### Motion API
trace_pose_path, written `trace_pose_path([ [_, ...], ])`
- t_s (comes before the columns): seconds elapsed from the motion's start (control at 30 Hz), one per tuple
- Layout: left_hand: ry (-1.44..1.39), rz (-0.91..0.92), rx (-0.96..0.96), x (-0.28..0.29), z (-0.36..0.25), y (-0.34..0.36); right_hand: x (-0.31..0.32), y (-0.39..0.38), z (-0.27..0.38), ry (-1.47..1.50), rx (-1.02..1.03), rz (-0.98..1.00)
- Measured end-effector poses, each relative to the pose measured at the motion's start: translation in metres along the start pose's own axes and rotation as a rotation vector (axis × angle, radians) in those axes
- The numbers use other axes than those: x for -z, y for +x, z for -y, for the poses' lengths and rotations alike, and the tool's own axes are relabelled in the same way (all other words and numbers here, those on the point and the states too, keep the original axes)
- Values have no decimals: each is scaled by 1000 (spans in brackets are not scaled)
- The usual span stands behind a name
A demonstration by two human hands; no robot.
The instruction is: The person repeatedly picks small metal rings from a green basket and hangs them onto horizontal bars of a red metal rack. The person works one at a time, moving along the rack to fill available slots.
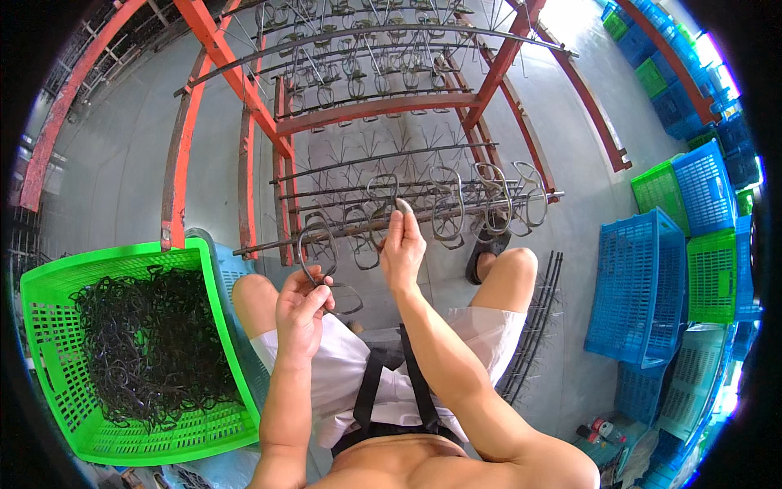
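My left hand [300,314] is closed on a dark two-loop frame [316,244], shaped somewhat like a glasses frame. One loop rises above the fingers and the other hangs below them. Ahead and to the right, my right hand [403,251] pinches another such frame [383,181] at the rack's near rod [261,246]. How that frame meets the rod is partly hidden by my fingers. To the right along the rod hang several similar frames [447,204], held on thin wire prongs.
A red metal rack [375,116] stands in front, its upper rods carrying rows of frames. At my left, a green basket [236,346] holds a tangled heap of dark frames. Pronged rods [533,326] lie right of my knee. Blue crates [635,285] are stacked at far right.
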State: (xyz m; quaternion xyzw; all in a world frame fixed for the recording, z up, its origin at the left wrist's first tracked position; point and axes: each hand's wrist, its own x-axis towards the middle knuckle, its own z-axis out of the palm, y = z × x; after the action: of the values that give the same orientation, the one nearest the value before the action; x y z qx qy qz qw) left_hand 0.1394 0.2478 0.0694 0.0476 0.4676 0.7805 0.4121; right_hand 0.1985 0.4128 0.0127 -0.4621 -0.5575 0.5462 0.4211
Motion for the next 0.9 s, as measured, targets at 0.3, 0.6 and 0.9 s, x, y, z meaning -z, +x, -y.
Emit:
trace_pose_path([
  [0.3, 12, 51, -43, -4, 3, 4, 4, 9, 3, 22, -88, 30],
  [0.6, 697, 338, 55, 6, -12, -2, 53, -32, 68, -524, 698, 324],
  [0.9, 954, -338, -541, 42, -38, 32, 16, -28, 41, 140, 10, 468],
])
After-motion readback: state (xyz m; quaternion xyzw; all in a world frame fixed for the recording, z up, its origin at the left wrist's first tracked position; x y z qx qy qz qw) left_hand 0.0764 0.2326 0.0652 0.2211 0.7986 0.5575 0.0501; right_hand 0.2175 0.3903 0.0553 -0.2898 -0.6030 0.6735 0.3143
